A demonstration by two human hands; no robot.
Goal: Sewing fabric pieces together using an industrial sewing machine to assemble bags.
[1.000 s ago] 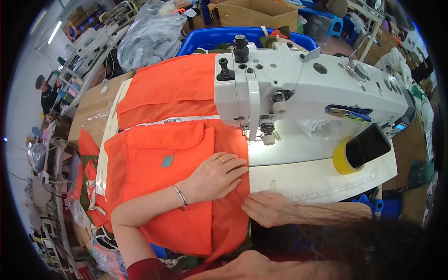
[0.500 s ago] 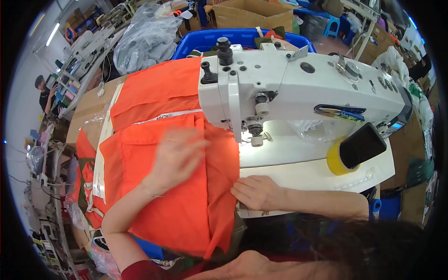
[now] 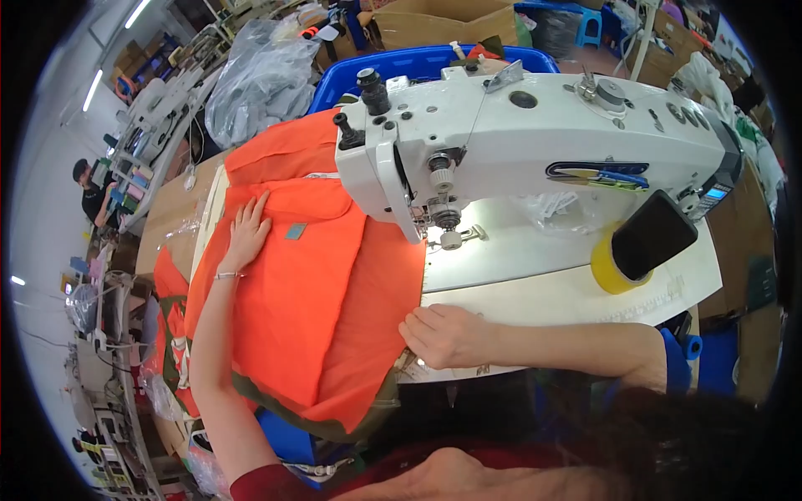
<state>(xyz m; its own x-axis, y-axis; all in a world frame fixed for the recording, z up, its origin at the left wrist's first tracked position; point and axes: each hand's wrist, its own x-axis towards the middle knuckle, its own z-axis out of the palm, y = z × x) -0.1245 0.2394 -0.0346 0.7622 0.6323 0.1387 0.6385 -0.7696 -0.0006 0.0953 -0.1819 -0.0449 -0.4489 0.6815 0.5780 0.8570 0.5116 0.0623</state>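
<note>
A large piece of bright orange fabric (image 3: 292, 309) with stitched folds lies across the left side of the sewing table, its right edge running under the head of a white sewing machine (image 3: 518, 125). My left hand (image 3: 248, 234) rests flat on the fabric's upper left part, fingers stretched. Close to those fingers, a small grey-green square (image 3: 295, 231) lies on the orange cloth. My right hand (image 3: 443, 336) is closed at the fabric's right edge, in front of the needle area, with its fingertips tucked in and partly hidden. Olive-green cloth (image 3: 380, 409) shows along the near lower edge.
A yellow round holder (image 3: 614, 269) with a black phone-like slab (image 3: 654, 235) leaning in it stands on the table's right. Behind the machine sits a blue plastic bin (image 3: 334, 82). Clear plastic wrapping (image 3: 263, 79) is heaped at the back left. Another person (image 3: 93, 196) is far left.
My left hand has moved left from mid-fabric and flattened onto the cloth. The grey-green square and the olive lower edge have come into sight. My right hand stays by the fabric edge.
</note>
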